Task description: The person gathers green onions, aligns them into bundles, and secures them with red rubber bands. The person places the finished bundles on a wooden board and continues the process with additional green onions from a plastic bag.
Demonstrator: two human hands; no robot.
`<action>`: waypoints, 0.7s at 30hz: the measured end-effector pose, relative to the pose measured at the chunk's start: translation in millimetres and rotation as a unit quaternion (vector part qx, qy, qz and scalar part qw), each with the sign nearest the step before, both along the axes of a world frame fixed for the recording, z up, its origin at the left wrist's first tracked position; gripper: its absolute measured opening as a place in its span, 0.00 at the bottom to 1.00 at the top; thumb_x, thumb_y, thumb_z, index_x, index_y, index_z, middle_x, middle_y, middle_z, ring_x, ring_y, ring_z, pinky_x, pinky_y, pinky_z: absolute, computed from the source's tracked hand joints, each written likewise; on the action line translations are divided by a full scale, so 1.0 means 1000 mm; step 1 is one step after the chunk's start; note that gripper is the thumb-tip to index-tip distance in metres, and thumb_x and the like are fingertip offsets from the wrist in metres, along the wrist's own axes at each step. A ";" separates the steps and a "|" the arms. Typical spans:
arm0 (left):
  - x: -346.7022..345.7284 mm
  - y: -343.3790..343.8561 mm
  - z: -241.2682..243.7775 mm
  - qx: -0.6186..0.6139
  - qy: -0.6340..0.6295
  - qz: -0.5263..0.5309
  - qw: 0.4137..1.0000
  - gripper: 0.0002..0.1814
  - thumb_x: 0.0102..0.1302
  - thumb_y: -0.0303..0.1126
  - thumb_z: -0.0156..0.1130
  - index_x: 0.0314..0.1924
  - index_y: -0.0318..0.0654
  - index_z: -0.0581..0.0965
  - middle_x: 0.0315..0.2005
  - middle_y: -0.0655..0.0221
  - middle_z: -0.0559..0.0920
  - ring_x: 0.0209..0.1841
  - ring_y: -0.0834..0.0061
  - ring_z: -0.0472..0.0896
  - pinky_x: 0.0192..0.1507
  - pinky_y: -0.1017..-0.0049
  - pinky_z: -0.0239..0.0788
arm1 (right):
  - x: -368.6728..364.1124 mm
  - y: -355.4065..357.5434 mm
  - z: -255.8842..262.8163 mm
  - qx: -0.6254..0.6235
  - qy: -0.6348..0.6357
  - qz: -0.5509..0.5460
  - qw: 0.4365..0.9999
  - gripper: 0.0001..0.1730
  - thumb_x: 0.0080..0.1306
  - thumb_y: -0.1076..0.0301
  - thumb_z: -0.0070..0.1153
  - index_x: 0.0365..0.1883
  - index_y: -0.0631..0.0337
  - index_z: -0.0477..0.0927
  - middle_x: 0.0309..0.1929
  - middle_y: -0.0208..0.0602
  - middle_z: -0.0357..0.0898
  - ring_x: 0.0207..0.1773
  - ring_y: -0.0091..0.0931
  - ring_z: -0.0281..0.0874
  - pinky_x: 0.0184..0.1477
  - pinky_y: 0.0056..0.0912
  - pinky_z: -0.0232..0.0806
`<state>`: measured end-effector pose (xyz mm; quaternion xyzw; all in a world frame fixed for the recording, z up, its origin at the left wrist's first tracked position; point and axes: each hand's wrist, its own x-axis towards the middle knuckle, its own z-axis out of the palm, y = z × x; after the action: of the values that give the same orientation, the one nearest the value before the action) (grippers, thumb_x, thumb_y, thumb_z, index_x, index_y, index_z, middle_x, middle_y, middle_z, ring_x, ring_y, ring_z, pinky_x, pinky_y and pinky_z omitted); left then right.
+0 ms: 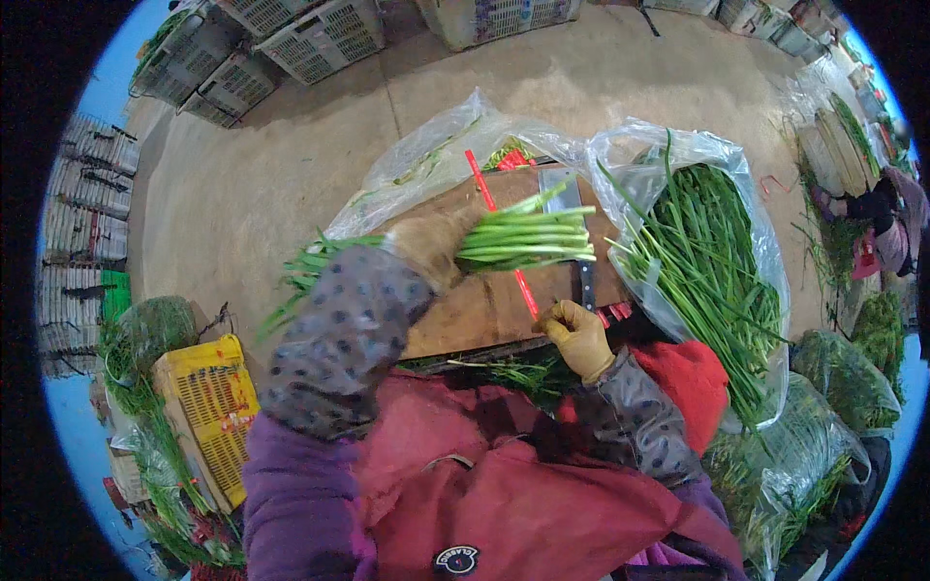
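Note:
My left hand (436, 240), in a tan glove, is closed around a bunch of green leafy stalks (534, 236), their pale cut ends pointing right and their leaves trailing left. Beneath the bunch a red strip of tape (524, 292) crosses the brown wooden board (465, 312). My right hand (579, 338), gloved too, pinches the near end of that strip at the board's front edge. A cleaver (561, 190) with a black handle lies on the board, partly hidden by the stalks.
Right of the board, a clear plastic bag (770, 290) holds many long green stalks. Another plastic sheet (429, 160) lies behind the board. A yellow crate (218, 414) stands at left, grey crates (327, 43) at the back. A person (897, 218) is at far right.

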<state>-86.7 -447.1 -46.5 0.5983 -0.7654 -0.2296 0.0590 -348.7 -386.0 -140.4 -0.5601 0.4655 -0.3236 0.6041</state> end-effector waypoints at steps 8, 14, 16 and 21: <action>-0.045 -0.013 -0.100 0.091 -0.183 0.033 0.978 0.45 0.53 0.46 0.62 0.68 0.43 0.54 0.59 0.62 0.68 0.64 0.63 0.63 0.63 0.64 0.54 | 0.001 -0.010 -0.009 0.116 -0.011 -0.015 0.993 0.03 0.62 0.74 0.55 0.29 0.64 0.77 0.27 0.28 0.77 0.31 0.16 0.70 0.35 0.20 0.65; -0.041 -0.019 -0.088 0.076 -0.111 0.023 0.991 0.51 0.45 0.56 0.68 0.65 0.38 0.58 0.53 0.53 0.73 0.57 0.56 0.70 0.59 0.62 0.60 | 0.003 -0.008 -0.015 0.095 0.030 0.006 0.995 0.04 0.61 0.73 0.56 0.31 0.64 0.77 0.25 0.27 0.76 0.29 0.17 0.68 0.35 0.23 0.65; -0.031 -0.028 -0.085 0.057 -0.051 0.011 0.997 0.49 0.45 0.56 0.68 0.62 0.37 0.63 0.48 0.53 0.77 0.52 0.54 0.75 0.55 0.64 0.65 | 0.003 -0.008 -0.017 0.105 0.027 0.018 0.994 0.04 0.62 0.74 0.56 0.30 0.65 0.75 0.27 0.25 0.75 0.31 0.15 0.67 0.36 0.19 0.63; 0.005 -0.086 -0.129 0.219 0.612 0.349 0.675 0.32 0.60 0.48 0.60 0.60 0.40 0.66 0.39 0.53 0.80 0.40 0.62 0.80 0.40 0.65 0.72 | 0.006 -0.010 -0.012 0.081 0.085 0.044 0.992 0.06 0.62 0.71 0.56 0.29 0.65 0.74 0.24 0.28 0.71 0.28 0.18 0.64 0.33 0.24 0.62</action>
<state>-81.2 -533.2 -175.6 0.5433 -0.2211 -0.6682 0.4577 -342.8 -395.7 -152.0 -0.5548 0.5149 -0.2092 0.6192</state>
